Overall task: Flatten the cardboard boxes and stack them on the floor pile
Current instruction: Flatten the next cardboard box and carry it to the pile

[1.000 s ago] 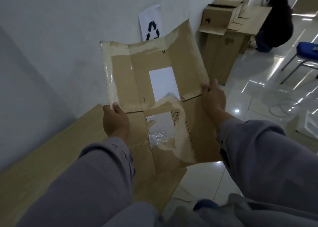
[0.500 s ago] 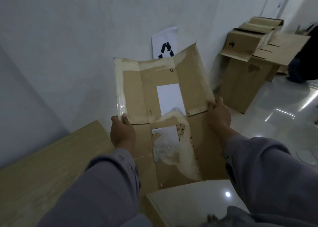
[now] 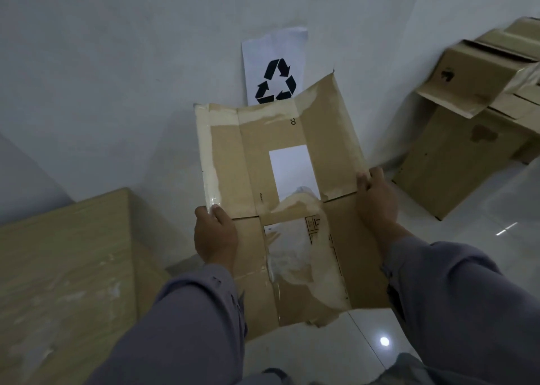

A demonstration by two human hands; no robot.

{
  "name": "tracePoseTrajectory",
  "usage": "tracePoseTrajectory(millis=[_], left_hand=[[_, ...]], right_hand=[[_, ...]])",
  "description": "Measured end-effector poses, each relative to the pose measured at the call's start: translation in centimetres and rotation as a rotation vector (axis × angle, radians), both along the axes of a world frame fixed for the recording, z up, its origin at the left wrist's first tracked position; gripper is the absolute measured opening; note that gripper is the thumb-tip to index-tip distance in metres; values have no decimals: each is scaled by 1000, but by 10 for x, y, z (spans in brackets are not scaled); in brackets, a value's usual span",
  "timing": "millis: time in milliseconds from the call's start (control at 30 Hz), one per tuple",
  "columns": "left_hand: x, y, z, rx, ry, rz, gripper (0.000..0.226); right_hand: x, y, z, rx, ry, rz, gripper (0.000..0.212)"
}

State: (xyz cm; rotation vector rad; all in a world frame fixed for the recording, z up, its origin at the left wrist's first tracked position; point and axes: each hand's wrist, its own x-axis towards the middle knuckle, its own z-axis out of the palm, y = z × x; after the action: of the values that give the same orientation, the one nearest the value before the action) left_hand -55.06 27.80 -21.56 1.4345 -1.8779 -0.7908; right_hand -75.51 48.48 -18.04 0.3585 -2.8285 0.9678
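At frame centre my left hand (image 3: 215, 234) and right hand (image 3: 377, 200) grip the flattened brown cardboard box (image 3: 280, 209) by its sides; lower-left floor pile (image 3: 64, 267) awaits, upper-right boxes (image 3: 467, 127) remain unflattened.

flattened box (image 3: 292, 197): matt brown cardboard, glossy tape | floor (image 3: 482, 209): glossy tile
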Motion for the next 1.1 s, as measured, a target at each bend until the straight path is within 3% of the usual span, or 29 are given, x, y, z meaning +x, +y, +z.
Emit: tracePoseTrajectory(millis=[367, 633, 933, 1100], left_hand=[[-98, 10, -17, 45, -55, -20, 33], [-155, 60, -43, 43, -98, 10, 32], [-215, 156, -118, 27, -123, 153, 30], [-233, 184, -168, 80, -170, 206, 30]], right_hand=[[-90, 14, -27, -37, -51, -20, 27], [-159, 50, -40, -3, -94, 46, 27], [-238, 108, -93, 35, -145, 197, 37], [-258, 125, -153, 59, -109, 286, 42]])
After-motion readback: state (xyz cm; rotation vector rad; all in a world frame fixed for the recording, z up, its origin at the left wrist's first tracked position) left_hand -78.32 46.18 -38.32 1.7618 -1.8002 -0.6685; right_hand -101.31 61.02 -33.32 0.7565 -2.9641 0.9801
